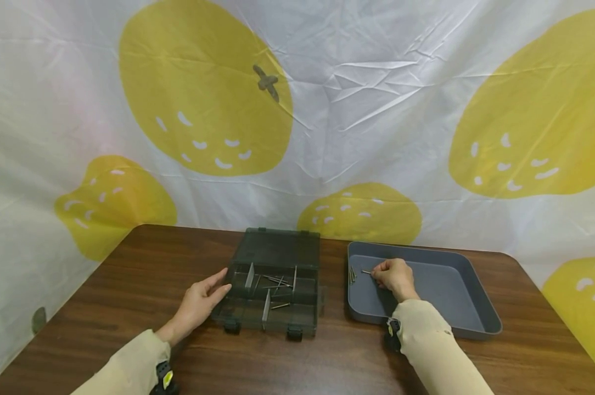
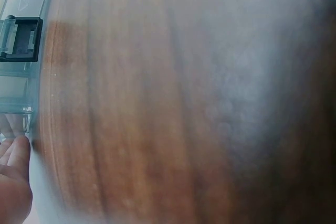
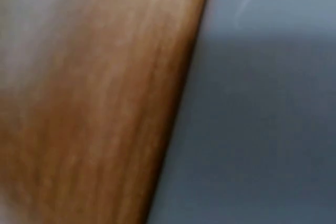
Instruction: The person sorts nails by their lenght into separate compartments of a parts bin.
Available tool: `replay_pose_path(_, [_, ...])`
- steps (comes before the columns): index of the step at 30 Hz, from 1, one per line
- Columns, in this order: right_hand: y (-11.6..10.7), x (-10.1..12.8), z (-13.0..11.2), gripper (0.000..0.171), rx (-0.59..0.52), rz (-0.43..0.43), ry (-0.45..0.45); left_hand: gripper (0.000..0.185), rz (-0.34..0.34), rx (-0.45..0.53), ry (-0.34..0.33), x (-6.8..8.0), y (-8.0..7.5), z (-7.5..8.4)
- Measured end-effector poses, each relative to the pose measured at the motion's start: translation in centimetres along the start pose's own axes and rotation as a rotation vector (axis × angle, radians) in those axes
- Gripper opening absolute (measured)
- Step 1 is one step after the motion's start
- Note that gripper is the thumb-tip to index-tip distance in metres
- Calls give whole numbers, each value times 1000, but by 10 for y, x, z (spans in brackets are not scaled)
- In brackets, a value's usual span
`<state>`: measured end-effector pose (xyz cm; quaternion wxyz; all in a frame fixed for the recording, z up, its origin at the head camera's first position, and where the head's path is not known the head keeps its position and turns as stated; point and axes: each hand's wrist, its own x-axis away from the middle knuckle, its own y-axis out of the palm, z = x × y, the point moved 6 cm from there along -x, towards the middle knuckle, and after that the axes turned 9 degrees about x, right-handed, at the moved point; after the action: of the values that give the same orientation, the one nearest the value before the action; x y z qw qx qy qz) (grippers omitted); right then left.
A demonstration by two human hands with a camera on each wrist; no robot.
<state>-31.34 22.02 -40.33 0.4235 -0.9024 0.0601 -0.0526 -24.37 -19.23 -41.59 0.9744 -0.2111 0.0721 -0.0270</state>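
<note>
My right hand (image 1: pixel 396 277) reaches into the grey tray (image 1: pixel 455 291) and pinches a thin metal screw (image 1: pixel 366 272) between thumb and fingertips. A few more screws (image 1: pixel 352 275) lie along the tray's left wall. To the left stands a dark translucent organizer box (image 1: pixel 290 320), its lid (image 1: pixel 282 247) folded back. Long thin metal pieces (image 1: pixel 278 281) lie crossed in its middle compartment, and one brass-coloured screw (image 1: pixel 280 305) lies in a front one. Against the box's left side rest the extended fingers of my left hand (image 1: pixel 196 304). The right wrist view shows neither hand nor screw.
Upright dividers (image 1: pixel 266 305) split the box into compartments. Two black latches (image 1: pixel 295 332) stick out at its front. Both containers stand on a brown wooden table (image 1: pixel 169 263). Behind it hangs a white cloth (image 1: pixel 357 109) printed with yellow fruit.
</note>
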Motion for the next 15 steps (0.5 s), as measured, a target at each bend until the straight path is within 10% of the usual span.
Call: replay_pose_path(15, [2,0,0,11,-13,-47,-16,55,1,-1,29,1,0,0])
